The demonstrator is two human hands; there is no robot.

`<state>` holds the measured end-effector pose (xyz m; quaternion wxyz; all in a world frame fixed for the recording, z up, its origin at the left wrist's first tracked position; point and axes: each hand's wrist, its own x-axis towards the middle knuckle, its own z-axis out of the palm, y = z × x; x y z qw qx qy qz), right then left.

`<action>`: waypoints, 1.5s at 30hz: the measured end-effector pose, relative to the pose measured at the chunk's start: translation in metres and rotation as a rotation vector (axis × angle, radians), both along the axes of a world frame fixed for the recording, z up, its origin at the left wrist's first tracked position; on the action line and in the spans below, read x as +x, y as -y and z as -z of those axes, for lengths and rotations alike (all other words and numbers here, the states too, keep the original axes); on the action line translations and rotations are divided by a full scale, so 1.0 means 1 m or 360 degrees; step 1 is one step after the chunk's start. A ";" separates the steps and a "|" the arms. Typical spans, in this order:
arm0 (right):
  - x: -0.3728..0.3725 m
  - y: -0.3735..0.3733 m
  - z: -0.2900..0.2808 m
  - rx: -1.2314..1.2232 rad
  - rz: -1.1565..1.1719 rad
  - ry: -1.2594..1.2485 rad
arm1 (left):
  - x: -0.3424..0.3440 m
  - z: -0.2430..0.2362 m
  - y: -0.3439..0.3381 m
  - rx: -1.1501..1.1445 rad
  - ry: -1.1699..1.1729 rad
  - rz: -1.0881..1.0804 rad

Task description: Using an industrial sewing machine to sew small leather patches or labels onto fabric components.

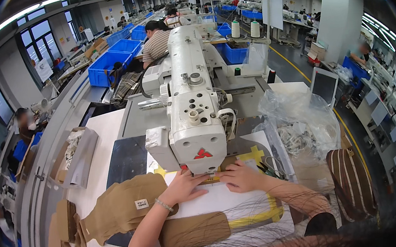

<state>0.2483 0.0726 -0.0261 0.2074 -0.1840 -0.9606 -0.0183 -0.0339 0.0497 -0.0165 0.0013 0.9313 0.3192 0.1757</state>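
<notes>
My left hand (188, 185) rests at the foot of the white industrial sewing machine (191, 109), fingers out and thumb apart, on a white template board (197, 204) with yellow tape. My right hand (238, 176) lies just right of the machine head, fingers spread over the board by a khaki piece and a yellow-edged strip under the head. Khaki fabric pieces (124, 205) with a pale label lie left of my left wrist. A khaki rounded panel (193, 231) sits on the board between my forearms. Dark-handled scissors (267, 168) are beside my right hand.
A box of pale items (90, 138) stands at left, clear plastic bags (289, 113) and a screen (324, 88) at right, striped brown fabric (351, 184) at the right edge. Blue bins (106, 70), a person in stripes (155, 48) behind the machine, and other workers are beyond.
</notes>
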 end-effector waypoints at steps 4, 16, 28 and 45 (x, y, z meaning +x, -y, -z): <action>-0.009 0.003 0.000 -0.0042 -0.0037 0.0029 | 0.001 0.001 0.001 -0.0149 0.0018 -0.0045; -0.013 0.005 -0.003 -0.0079 -0.0048 0.0064 | 0.005 0.003 0.008 -0.0129 0.0039 -0.0131; -0.016 0.009 -0.004 -0.0090 -0.0058 0.0037 | 0.007 0.005 0.013 -0.0084 -0.0037 -0.0167; -0.010 -0.011 0.007 0.0053 -0.0007 -0.0412 | 0.006 0.005 -0.003 -0.0207 0.0000 -0.0273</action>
